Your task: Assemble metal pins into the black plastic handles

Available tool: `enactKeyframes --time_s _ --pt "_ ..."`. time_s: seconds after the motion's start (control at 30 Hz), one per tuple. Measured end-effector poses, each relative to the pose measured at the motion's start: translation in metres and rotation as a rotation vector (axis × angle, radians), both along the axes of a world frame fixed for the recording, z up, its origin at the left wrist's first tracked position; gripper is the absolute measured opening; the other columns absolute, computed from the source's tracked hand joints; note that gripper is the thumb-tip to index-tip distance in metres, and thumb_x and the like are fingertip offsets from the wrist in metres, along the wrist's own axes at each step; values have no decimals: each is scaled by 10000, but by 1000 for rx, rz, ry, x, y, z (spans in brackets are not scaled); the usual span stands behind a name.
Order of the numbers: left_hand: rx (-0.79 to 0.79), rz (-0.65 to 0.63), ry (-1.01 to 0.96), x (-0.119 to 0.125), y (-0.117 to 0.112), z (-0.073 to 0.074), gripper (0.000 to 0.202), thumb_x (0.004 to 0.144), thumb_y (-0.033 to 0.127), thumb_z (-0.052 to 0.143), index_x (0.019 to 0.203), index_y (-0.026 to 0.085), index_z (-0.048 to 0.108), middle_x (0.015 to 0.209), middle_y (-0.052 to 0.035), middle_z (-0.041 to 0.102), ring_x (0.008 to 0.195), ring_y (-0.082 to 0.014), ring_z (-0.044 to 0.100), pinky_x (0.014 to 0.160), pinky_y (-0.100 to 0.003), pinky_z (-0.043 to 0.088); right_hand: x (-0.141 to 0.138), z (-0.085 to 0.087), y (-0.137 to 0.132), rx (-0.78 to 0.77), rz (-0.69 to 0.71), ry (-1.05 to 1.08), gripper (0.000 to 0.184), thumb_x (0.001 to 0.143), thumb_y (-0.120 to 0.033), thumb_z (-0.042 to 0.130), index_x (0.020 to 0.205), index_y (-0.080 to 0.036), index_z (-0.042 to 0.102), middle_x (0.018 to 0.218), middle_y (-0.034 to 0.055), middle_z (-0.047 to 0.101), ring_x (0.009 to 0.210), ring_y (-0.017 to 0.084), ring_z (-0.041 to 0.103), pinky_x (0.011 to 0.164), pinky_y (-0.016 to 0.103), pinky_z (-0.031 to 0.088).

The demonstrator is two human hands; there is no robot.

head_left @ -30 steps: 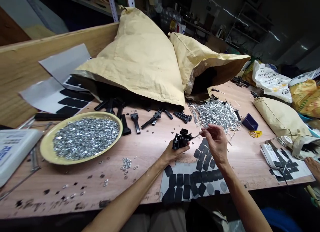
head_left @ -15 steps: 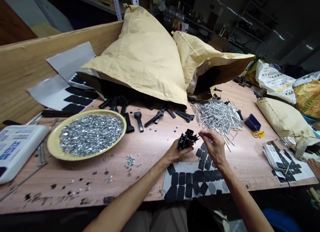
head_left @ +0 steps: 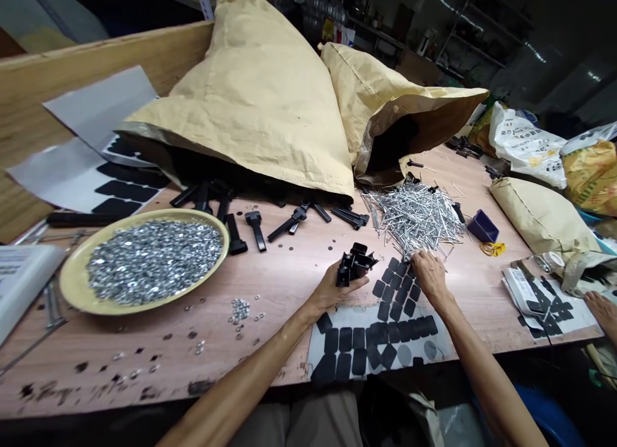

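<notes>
My left hand (head_left: 331, 291) is closed around a bunch of black plastic parts (head_left: 355, 265), held above the table in front of me. My right hand (head_left: 430, 276) reaches to the near edge of a heap of thin silver metal pins (head_left: 419, 215). Its fingers are curled together, and whatever lies between the fingertips is hidden. Beneath and between my hands are rows of black rounded pads (head_left: 398, 283), with more of them on a pale backing sheet (head_left: 315, 334) at the table's front edge.
Left stands a yellow dish (head_left: 72, 286) of small metal washers, with loose washers (head_left: 240, 310) nearby. Black plastic pieces (head_left: 255, 228) lie before two large paper sacks (head_left: 270, 93). Right are a dark blue tray (head_left: 482, 227), yellow bands (head_left: 491, 249) and another person's hand (head_left: 601, 312).
My right hand has moved from beside the black parts to the edge of the pin heap. My left hand keeps its hold. The view has shifted slightly.
</notes>
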State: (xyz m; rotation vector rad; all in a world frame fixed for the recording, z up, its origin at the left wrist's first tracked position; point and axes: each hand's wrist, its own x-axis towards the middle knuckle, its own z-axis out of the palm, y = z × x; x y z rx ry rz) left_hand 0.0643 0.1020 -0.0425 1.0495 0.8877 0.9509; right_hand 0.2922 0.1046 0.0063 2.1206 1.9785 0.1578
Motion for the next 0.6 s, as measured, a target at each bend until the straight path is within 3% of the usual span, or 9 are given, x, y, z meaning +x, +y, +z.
enactKeyframes --time_s 0.07,0.13,0.2,0.3,0.43,0.6 --pt "80 12 46 0 1 0 219 605 294 732 760 171 637 770 -31 680 731 -184 623 677 -281 483 0 5 -4 120 11 170 171 881 -135 454 869 -147 625 925 129 655 876 237 600 756 350 429" --pt "177 -2 85 1 1 1 206 625 284 711 778 176 625 747 -17 665 701 -168 606 642 -260 468 -6 14 -8 340 13 528 99 869 -200 493 912 -167 576 853 80 653 806 205 617 726 335 469" --pt "258 -29 104 3 0 1 190 645 271 691 794 180 616 743 -9 658 687 -158 595 625 -246 459 -20 26 -10 539 25 949 195 839 -269 550 1015 -195 512 805 25 651 736 171 630 691 322 508" --pt "328 -53 126 4 0 0 159 676 256 655 799 176 596 729 1 647 657 -149 585 606 -245 453 -50 44 -11 588 78 1378 317 779 -321 636 1035 -229 472 780 -18 665 694 146 649 670 317 545" --pt "381 -41 164 4 2 -4 172 684 247 628 830 169 583 742 8 645 658 -147 584 613 -252 459 -81 55 -6 511 129 1572 262 751 -301 673 936 -233 499 745 -29 678 652 136 664 646 308 565" --pt "381 -25 144 6 3 -10 211 672 251 635 854 163 579 767 -1 652 697 -156 593 645 -262 467 -88 48 0 439 185 1544 223 760 -288 659 929 -238 523 737 -30 678 675 138 678 685 311 570"
